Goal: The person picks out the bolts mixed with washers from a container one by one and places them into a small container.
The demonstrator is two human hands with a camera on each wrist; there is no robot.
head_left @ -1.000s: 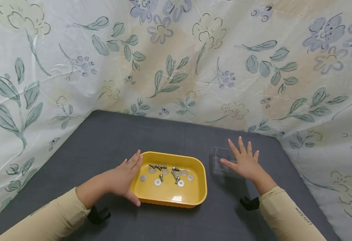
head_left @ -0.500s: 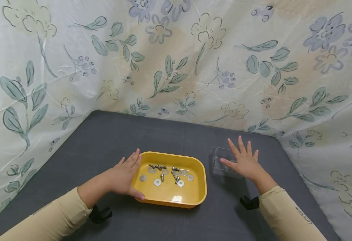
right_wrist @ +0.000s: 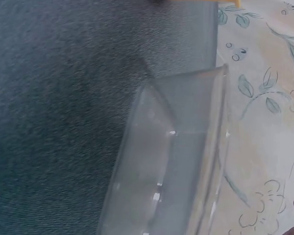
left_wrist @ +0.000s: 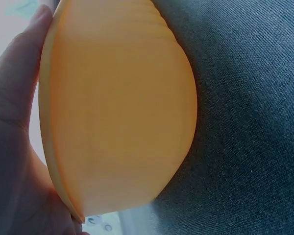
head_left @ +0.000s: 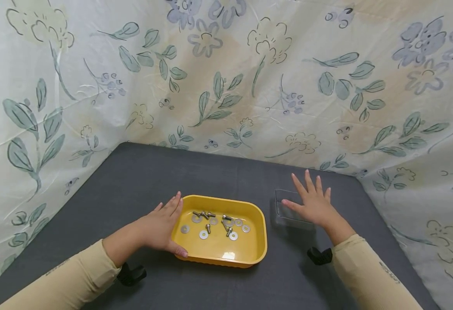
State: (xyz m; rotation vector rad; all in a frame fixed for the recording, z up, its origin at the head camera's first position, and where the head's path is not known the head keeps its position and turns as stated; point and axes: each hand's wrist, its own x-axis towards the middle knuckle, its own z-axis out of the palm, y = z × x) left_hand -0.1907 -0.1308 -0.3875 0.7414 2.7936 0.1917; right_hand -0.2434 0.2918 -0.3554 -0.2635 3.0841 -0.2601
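My left hand [head_left: 156, 230] rests at the left end of a yellow tray [head_left: 199, 249], thumb by its near corner and fingers stretched along the rim. In the left wrist view the thumb lies at the rim, over the tray's outer wall [left_wrist: 120, 112]. Several short metal screws [head_left: 208, 228] and several flat washers [head_left: 203, 235] lie loose in the tray. Fingers spread wide, my right hand [head_left: 316, 209] hovers over a clear plastic box [head_left: 294, 222] and holds nothing. The right wrist view shows that box [right_wrist: 181, 161] with no contents visible; the hand covers part of it in the head view.
Both containers stand on a dark grey cloth surface [head_left: 164, 172], the clear box to the right of the tray with a gap between them. A floral curtain [head_left: 226, 86] encloses the back and sides. Black straps [head_left: 131, 275] hang at both wrists.
My left thumb has moved in against the tray's near corner. The right hand has shifted slightly away from me, over the clear box. Screws and washers lie nearly as before.
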